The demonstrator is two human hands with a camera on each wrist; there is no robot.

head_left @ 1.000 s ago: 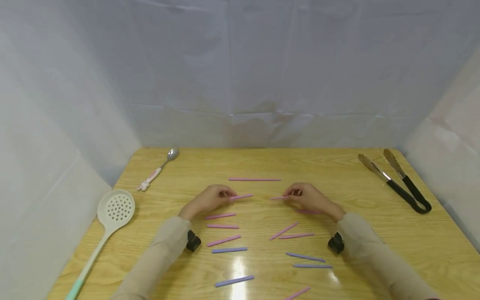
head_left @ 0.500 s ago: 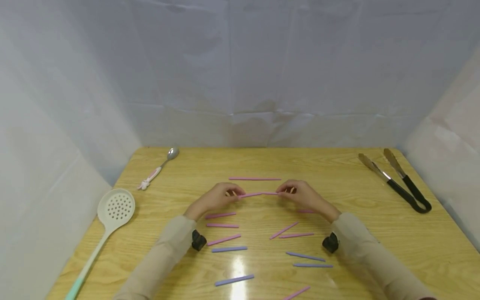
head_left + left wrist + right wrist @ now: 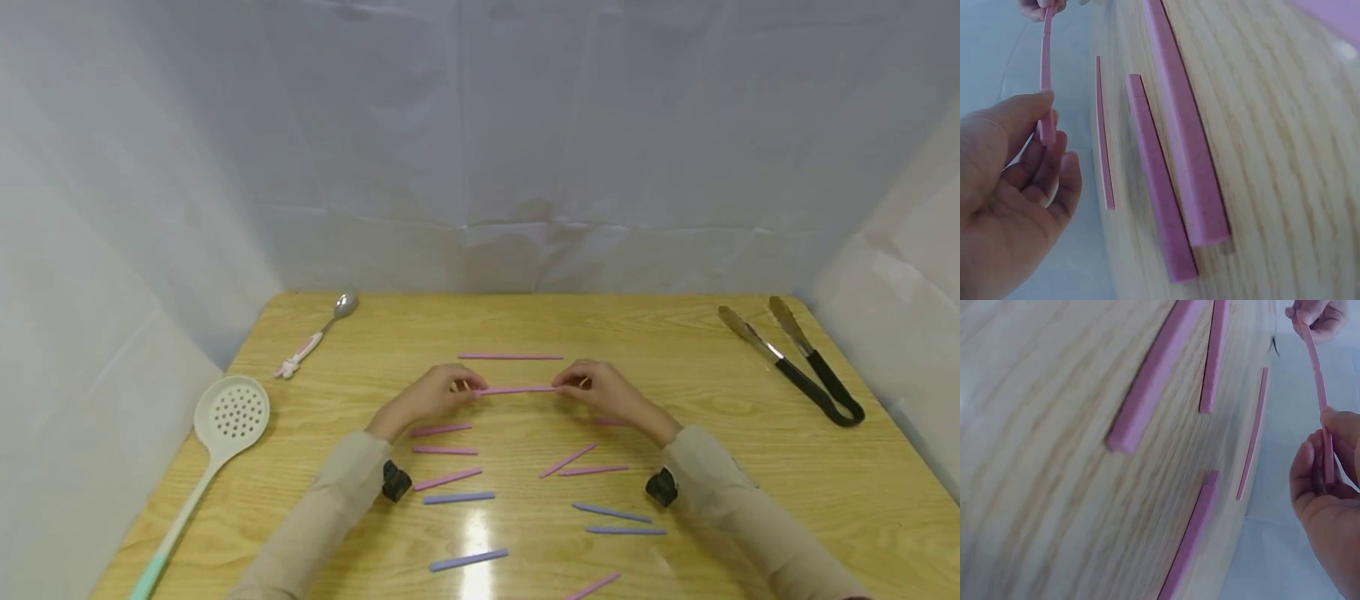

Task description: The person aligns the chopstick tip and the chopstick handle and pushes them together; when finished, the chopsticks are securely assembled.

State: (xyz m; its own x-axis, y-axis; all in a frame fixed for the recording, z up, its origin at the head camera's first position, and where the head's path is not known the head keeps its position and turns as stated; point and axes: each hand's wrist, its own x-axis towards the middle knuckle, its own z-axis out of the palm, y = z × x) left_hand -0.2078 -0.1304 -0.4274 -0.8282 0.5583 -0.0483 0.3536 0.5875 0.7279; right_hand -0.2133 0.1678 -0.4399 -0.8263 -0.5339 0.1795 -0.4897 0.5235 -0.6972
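Head view: the left hand [image 3: 433,393] and right hand [image 3: 606,392], apart, pinch both ends of a pink stick [image 3: 517,390], nearer than the far stick [image 3: 510,357]. Left wrist view: its left end is clamped. Right wrist view: its right end, too.

head: high, facing forward-down across counter [image 3: 637,333] | 2 wrist views: close, turned sideways | both share: held pink stick [image 3: 1045,62]

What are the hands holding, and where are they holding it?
A pink stick with a seam partway along. The left hand pinches it near one end, the right hand near the other.
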